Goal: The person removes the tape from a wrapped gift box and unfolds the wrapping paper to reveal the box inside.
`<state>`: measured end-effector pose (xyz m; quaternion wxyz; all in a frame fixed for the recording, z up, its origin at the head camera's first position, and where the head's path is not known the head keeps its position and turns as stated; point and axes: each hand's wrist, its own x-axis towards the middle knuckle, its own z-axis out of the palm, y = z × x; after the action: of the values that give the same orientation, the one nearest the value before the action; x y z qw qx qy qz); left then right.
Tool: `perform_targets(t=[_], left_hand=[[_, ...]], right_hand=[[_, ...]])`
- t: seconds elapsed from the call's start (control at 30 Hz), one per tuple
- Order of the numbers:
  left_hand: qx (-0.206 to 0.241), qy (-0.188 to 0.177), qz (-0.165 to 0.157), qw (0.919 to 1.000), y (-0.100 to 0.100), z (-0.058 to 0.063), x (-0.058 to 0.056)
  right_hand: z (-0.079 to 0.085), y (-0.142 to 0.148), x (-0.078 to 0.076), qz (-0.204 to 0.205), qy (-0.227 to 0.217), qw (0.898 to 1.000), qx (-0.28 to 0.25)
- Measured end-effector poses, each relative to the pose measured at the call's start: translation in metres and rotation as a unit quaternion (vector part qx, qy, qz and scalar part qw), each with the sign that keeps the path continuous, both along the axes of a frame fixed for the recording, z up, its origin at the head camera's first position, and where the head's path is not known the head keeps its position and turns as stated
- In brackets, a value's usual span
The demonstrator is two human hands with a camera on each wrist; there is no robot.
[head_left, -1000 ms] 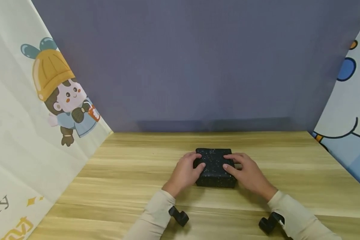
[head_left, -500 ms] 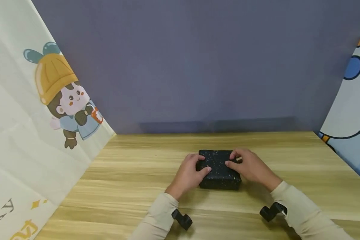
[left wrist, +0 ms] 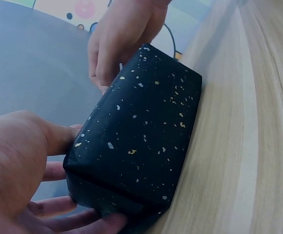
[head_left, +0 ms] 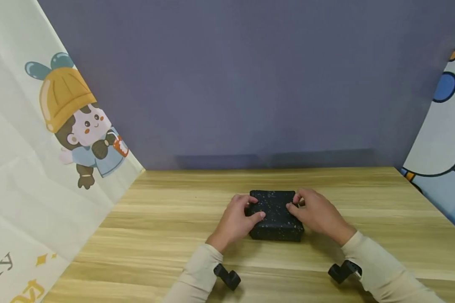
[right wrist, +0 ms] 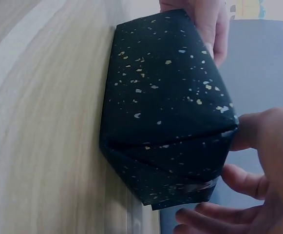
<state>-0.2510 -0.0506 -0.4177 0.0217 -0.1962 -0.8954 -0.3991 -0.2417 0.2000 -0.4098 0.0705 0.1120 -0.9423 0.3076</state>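
Observation:
A box wrapped in black speckled paper point(head_left: 274, 212) lies flat on the wooden table between both hands. My left hand point(head_left: 235, 221) grips its left side, with the thumb on the top face and the fingers down along the end; the left wrist view shows those fingers against the box's end point(left wrist: 117, 195). On the opposite side my right hand point(head_left: 320, 214) holds the right edge, thumb on top and index finger bent at the far right corner. Folded paper with a shiny strip point(right wrist: 199, 186) shows on the right end, beside the right fingertips. The underside is hidden.
The wooden table point(head_left: 155, 235) runs back to a grey-blue panel point(head_left: 235, 84). White panels with cartoon prints stand at the left point(head_left: 15, 139) and right point(head_left: 432, 143). A small black camera sits on each wrist, the left one point(head_left: 227, 277) and the right one point(head_left: 343, 271).
The right index finger has drawn back from the box's top to its far right corner, and the right thumb sits nearer the edge. The left hand keeps its hold; the head view shifted slightly.

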Motion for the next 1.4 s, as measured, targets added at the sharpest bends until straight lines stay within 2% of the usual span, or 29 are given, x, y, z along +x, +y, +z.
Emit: perform_targets(t=[0.23, 0.5, 0.8, 1.0, 1.27, 1.4], left_hand=[[-0.001, -0.001, 0.002, 1.0000, -0.002, -0.002, -0.001], [-0.002, -0.002, 0.002, 1.0000, -0.001, -0.002, -0.001], [0.006, 0.001, -0.002, 1.0000, -0.001, 0.000, -0.001], [0.015, -0.004, -0.002, 0.9999, -0.002, -0.002, -0.001], [0.021, -0.021, -0.002, 0.9996, -0.002, -0.004, -0.002], [0.024, -0.018, -0.001, 0.9996, -0.002, -0.005, -0.003]], right_hand=[[-0.004, 0.000, 0.000, 0.007, 0.039, 0.999, -0.024], [-0.006, -0.007, 0.004, 0.004, 0.105, 0.994, 0.028], [-0.009, -0.011, 0.006, 0.006, 0.141, 0.989, 0.033], [-0.010, -0.010, 0.005, 0.007, 0.141, 0.990, 0.018], [-0.013, -0.004, 0.003, 0.020, 0.088, 0.995, -0.049], [-0.014, -0.002, 0.000, 0.024, 0.078, 0.994, -0.071]])
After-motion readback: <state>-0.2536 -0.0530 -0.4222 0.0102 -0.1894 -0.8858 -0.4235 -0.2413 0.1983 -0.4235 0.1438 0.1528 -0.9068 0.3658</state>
